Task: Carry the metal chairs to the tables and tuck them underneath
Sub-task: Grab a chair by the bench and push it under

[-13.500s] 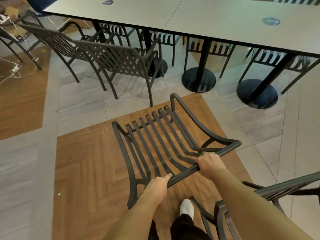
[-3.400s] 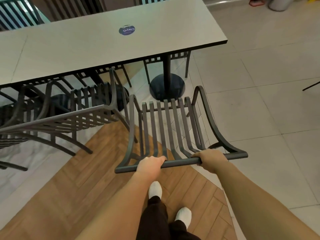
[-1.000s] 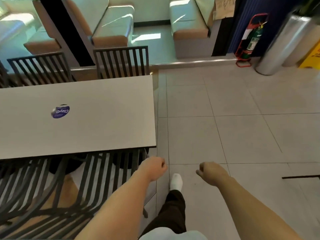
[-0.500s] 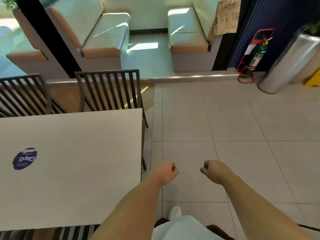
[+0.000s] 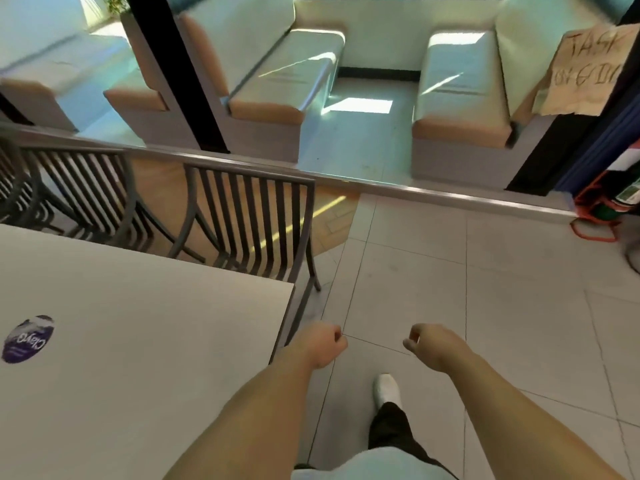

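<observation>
Loosely curled and empty: left hand (image 5: 323,342), right hand (image 5: 431,344). Farther past the pale rectangular table (image 5: 145,327) than before. Closer now to the dark slatted metal chair (image 5: 251,220).

Table (image 5: 138,341) at left, open floor (image 5: 485,306) at right, booth seating behind.

A chair (image 5: 249,220) stands at the table's far edge, tucked against it, with a second chair (image 5: 79,188) to its left. A round sticker (image 5: 27,338) lies on the tabletop near the left edge. Beyond the chairs, past a floor strip (image 5: 433,197), two booth seats (image 5: 287,77) face each other. A paper sign (image 5: 585,67) hangs at far right above a fire extinguisher (image 5: 623,199). Both arms reach forward over the floor, just right of the table corner.
</observation>
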Demonstrator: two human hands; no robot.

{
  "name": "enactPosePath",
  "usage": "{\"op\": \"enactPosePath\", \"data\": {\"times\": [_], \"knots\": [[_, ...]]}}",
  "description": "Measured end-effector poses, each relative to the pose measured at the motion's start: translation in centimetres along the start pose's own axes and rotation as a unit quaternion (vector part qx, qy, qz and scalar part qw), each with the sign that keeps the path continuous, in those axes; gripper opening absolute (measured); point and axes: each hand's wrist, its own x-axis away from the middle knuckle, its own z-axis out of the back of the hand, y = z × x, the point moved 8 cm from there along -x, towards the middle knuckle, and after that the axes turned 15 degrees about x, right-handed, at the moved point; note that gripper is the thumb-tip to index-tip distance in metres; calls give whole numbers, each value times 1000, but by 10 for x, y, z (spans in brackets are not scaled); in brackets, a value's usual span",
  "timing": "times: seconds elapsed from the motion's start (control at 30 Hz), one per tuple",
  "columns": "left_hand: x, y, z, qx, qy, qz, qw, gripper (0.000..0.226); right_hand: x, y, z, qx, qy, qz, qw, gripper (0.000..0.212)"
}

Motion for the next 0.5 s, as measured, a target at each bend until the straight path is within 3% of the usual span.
{"op": "enactPosePath", "data": {"times": [0.27, 0.5], "knots": [[-128, 70, 68, 92, 60, 46, 993, 26, -154, 48, 146, 114, -6, 44, 993, 34], [-215, 79, 163, 101, 136, 85, 982, 23, -273, 3, 256, 111, 11, 108, 988, 32]]}}
